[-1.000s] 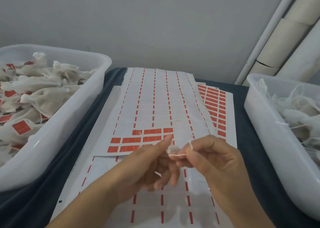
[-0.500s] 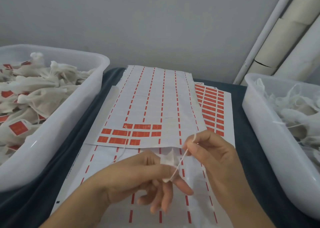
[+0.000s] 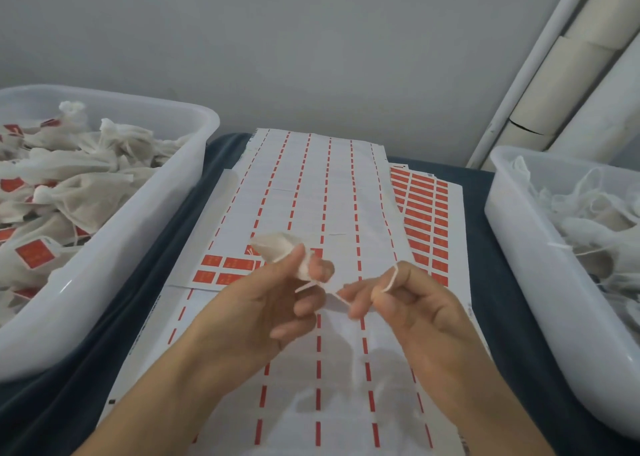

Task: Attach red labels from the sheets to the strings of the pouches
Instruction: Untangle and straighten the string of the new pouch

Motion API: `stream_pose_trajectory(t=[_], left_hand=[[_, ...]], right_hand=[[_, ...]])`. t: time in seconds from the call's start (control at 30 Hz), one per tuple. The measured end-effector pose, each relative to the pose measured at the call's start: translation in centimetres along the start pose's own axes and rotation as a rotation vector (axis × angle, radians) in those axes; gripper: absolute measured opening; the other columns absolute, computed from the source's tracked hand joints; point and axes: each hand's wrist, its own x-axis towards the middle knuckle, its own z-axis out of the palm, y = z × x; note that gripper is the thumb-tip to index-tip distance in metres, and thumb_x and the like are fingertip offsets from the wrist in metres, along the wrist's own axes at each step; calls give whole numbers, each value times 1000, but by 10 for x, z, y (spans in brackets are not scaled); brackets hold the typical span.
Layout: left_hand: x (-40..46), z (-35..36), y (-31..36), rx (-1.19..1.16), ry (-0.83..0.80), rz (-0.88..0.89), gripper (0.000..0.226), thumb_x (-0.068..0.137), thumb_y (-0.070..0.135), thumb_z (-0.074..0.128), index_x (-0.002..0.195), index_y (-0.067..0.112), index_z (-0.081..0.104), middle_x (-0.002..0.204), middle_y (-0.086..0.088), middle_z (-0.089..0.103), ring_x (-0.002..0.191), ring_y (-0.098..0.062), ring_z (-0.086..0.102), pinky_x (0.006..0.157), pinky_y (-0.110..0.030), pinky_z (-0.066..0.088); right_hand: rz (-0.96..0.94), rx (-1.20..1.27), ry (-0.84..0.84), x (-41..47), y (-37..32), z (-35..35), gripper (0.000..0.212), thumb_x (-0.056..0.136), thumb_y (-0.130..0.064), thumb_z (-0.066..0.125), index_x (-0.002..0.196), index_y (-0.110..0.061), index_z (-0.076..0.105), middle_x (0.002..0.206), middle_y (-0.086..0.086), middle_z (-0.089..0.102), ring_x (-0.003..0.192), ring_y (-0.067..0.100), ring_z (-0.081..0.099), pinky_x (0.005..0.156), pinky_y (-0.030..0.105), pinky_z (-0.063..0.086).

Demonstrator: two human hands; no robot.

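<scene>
Dark cloth (image 3: 145, 317), glossy label sheet (image 3: 311, 195), gauzy crumpled pouch (image 3: 277, 246), thin string (image 3: 390, 282)

Soft, even light — slight blur, wide-angle bending at edges.

We see the left hand (image 3: 263, 303) pinching a small white pouch (image 3: 277, 246) above the label sheets (image 3: 322, 192), while the right hand (image 3: 415, 303) pinches its string (image 3: 391, 280). A few red labels (image 3: 225, 270) remain on the top sheet. White bins flank us: left bin (image 3: 145, 220) with labelled pouches, right bin (image 3: 519, 247) with unlabelled ones.
</scene>
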Motion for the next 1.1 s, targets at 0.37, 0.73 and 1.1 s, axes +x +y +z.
stream_pose_trajectory(t=[0.37, 0.73, 1.1], left_hand=[[4, 6, -10, 663, -246, -387, 30, 79, 36, 48, 54, 19, 49, 51, 7, 45, 45, -7, 42, 47, -19, 31], [14, -8, -15, 22, 128, -84, 22, 65, 35, 68, 58, 15, 66, 70, -7, 59, 56, -14, 57, 46, -22, 47], [2, -4, -6, 187, -163, -210, 36, 86, 35, 48, 57, 15, 48, 59, -1, 47, 41, -8, 35, 37, -14, 33]], right_hand=[[14, -216, -90, -2, 16, 15, 13, 92, -33, 42, 97, -27, 51, 107, -16, 67, 105, 6, 62, 81, 15, 50], [-102, -405, 244, 2, 22, 13, 17, 89, -36, 43, 103, -33, 52, 116, -37, 50, 116, -11, 45, 89, 0, 35], [-109, -300, 95, 0, 24, 18, 16, 92, -36, 40, 103, -41, 51, 133, -29, 46, 131, -4, 36, 104, 27, 29]])
